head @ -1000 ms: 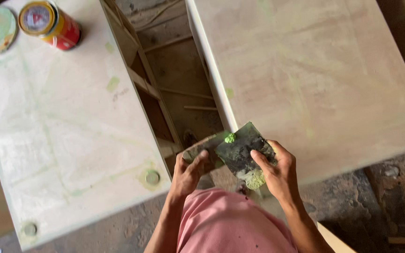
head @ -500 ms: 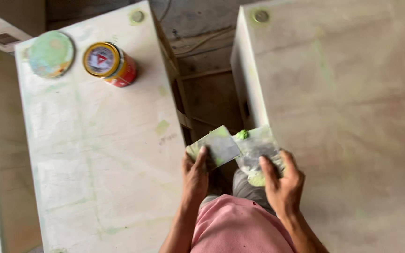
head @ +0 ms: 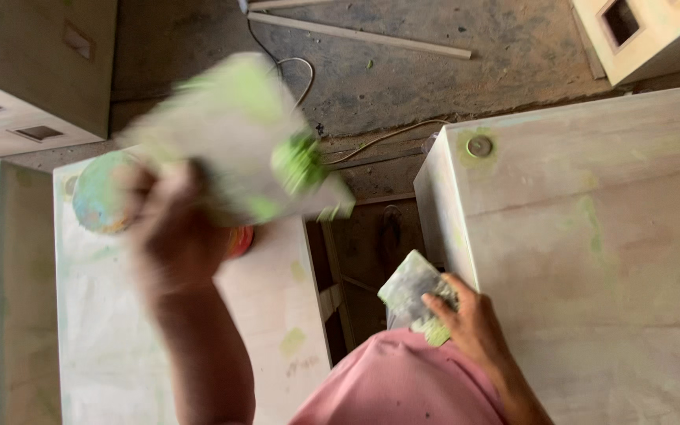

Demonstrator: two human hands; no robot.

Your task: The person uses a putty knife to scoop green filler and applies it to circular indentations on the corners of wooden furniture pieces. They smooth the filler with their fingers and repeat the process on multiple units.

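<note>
L hand (head: pixel 168 228) is raised over the L panel (head: pixel 120 346), gripping a flat scraper (head: pixel 230 134) smeared w/ green putty; blade's long axis runs up-right from the grip, over the tin. R hand (head: pixel 474 323) is held low by the R panel (head: pixel 592 260), pinching a second scraper (head: pixel 411 287). Tin (head: pixel 239 240) is mostly hidden; L hand and blade are badly blurred; round lid (head: pixel 97 195) is partly covered.

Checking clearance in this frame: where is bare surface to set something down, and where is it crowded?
Most room is on the right panel, bare from its round corner fitting down past the right hand holding a putty-smeared card. The left panel is bare below the round lid; its top is crowded by the lid and the blurred left hand raising a scraper.
</note>
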